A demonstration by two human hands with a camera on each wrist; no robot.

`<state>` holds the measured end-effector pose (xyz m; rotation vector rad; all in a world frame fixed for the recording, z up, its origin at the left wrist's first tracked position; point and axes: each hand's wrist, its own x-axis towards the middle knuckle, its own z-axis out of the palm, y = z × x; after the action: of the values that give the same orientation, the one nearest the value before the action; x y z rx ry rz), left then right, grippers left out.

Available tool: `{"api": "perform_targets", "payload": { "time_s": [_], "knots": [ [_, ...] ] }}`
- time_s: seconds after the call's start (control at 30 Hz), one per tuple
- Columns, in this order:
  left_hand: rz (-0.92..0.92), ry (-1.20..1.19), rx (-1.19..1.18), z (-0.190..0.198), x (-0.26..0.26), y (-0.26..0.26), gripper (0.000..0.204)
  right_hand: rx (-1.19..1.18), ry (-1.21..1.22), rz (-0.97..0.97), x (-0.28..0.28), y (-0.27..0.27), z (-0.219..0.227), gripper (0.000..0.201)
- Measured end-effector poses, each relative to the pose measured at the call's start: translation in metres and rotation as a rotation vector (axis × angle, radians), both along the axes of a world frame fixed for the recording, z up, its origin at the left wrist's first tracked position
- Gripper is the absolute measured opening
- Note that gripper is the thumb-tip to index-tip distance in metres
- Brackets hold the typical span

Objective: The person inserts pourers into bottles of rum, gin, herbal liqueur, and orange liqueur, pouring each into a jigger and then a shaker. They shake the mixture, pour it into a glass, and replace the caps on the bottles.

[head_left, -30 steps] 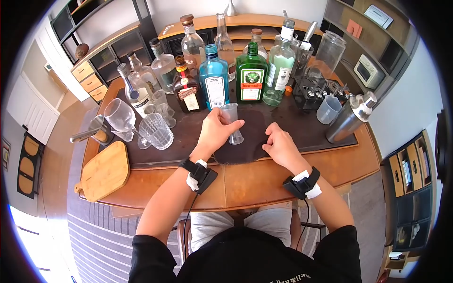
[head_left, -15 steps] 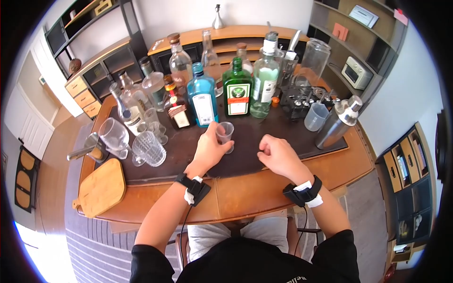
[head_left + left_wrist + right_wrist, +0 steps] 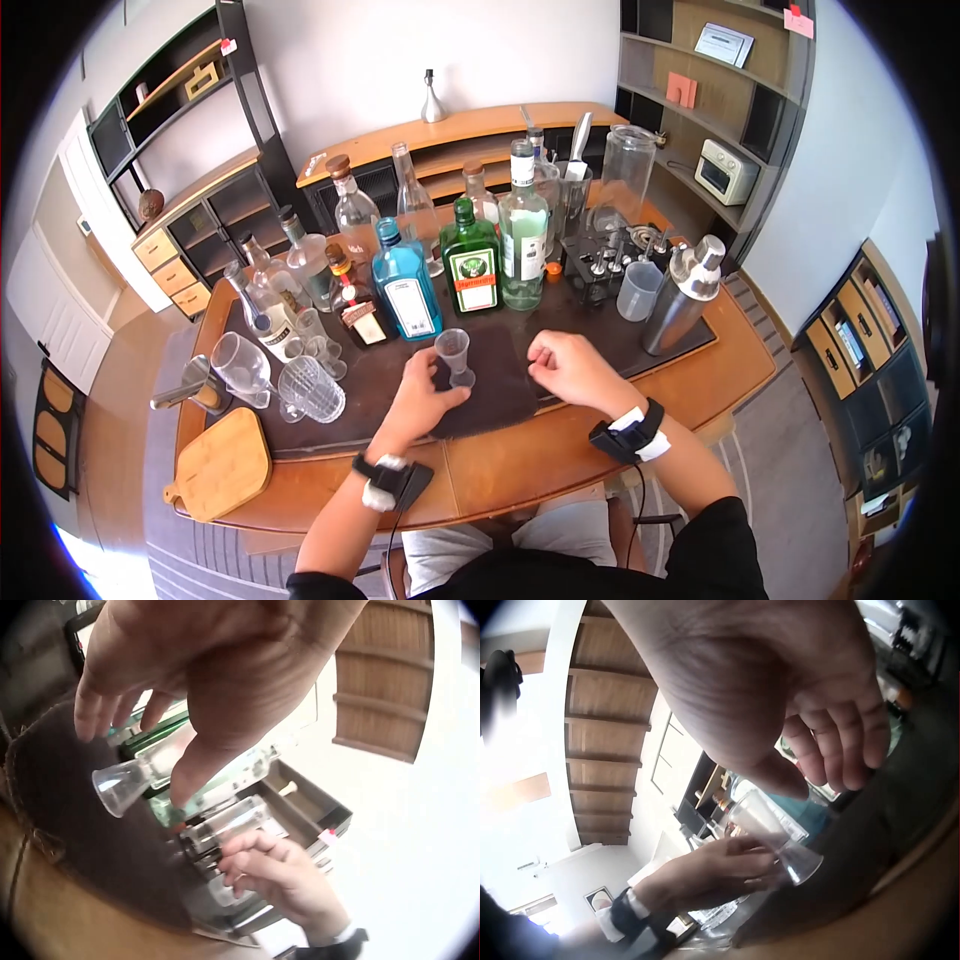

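Note:
A clear hourglass-shaped jigger (image 3: 452,350) stands upright on the dark mat in front of the green Jägermeister bottle (image 3: 471,262) and the blue bottle (image 3: 405,285). My left hand (image 3: 412,398) is just left of the jigger, its fingers and thumb spread apart. In the left wrist view a gap shows between those fingers and the jigger (image 3: 121,787). To the right of it, my right hand (image 3: 575,368) hovers over the mat with loosely curled fingers. Nothing is in its grasp in the right wrist view, where the palm (image 3: 810,682) shows.
At the left are a cut-glass mug (image 3: 312,388), a stemmed glass (image 3: 240,362) and a wooden board (image 3: 222,465). Several bottles line the back. On the right stand a steel shaker (image 3: 684,297), a frosted measuring cup (image 3: 638,292) and a black rack (image 3: 592,270) of bar tools.
My left fingers have loosened from around the jigger and moved apart from it. My right hand stays beside it, loosely curled. The head view has tilted upward and shifted right.

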<state>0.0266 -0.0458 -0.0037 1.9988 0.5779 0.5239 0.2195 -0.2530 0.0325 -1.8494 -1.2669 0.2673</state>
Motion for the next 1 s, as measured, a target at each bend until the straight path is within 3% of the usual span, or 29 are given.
{"api": "perform_targets", "payload": {
  "time_s": [0.1, 0.17, 0.23, 0.27, 0.37, 0.4, 0.43, 0.5, 0.57, 0.6, 0.7, 0.83, 0.9, 1.0],
  "knots": [
    [0.012, -0.134, -0.298, 0.026, -0.045, -0.024, 0.063, 0.162, -0.123, -0.193, 0.049, -0.008, 0.025, 0.006],
    [-0.111, -0.183, -0.558, 0.025, -0.077, -0.035, 0.04, 0.273, -0.195, -0.277, 0.092, -0.002, 0.04, 0.01],
    [-0.103, -0.054, -0.644, 0.027, -0.106, -0.047, 0.015, 0.355, 0.161, -0.413, 0.129, 0.009, 0.044, 0.019],
    [0.009, -0.103, -0.582, 0.016, -0.114, -0.054, 0.005, 0.375, 0.294, -0.473, 0.134, 0.012, 0.052, 0.028],
    [0.258, -0.162, -0.4, -0.015, -0.136, -0.069, 0.02, 0.403, -0.001, -0.5, 0.165, 0.018, 0.015, 0.023],
    [0.261, -0.246, -0.384, -0.026, -0.141, -0.071, 0.024, 0.365, -0.259, -0.462, 0.155, 0.015, 0.017, 0.018],
    [0.268, -0.328, -0.371, -0.038, -0.147, -0.072, 0.028, 0.339, -0.222, -0.408, 0.142, 0.014, 0.017, 0.015],
    [0.244, -0.235, -0.298, -0.048, -0.151, -0.075, 0.031, 0.201, -0.285, -0.353, 0.126, 0.011, 0.013, 0.016],
    [0.214, -0.062, -0.288, -0.026, -0.15, -0.089, 0.035, 0.213, -0.327, -0.42, 0.119, 0.01, 0.022, 0.017],
    [0.256, -0.204, -0.208, -0.017, -0.136, -0.097, 0.05, 0.22, -0.346, -0.453, 0.118, 0.01, 0.024, 0.017],
    [0.241, -0.178, -0.285, -0.015, -0.138, -0.093, 0.046, 0.184, -0.488, -0.564, 0.13, 0.011, 0.029, 0.016],
    [0.196, -0.176, -0.18, -0.016, -0.136, -0.093, 0.043, -0.213, -0.706, -0.644, 0.136, 0.014, 0.068, 0.027],
    [0.191, -0.13, -0.108, -0.011, -0.136, -0.093, 0.041, -0.462, -0.702, -0.68, 0.143, 0.025, 0.106, 0.019],
    [0.189, -0.114, -0.003, 0.008, -0.13, -0.096, 0.037, -0.599, -0.804, -0.755, 0.19, 0.04, 0.123, 0.02]
  ]
}}
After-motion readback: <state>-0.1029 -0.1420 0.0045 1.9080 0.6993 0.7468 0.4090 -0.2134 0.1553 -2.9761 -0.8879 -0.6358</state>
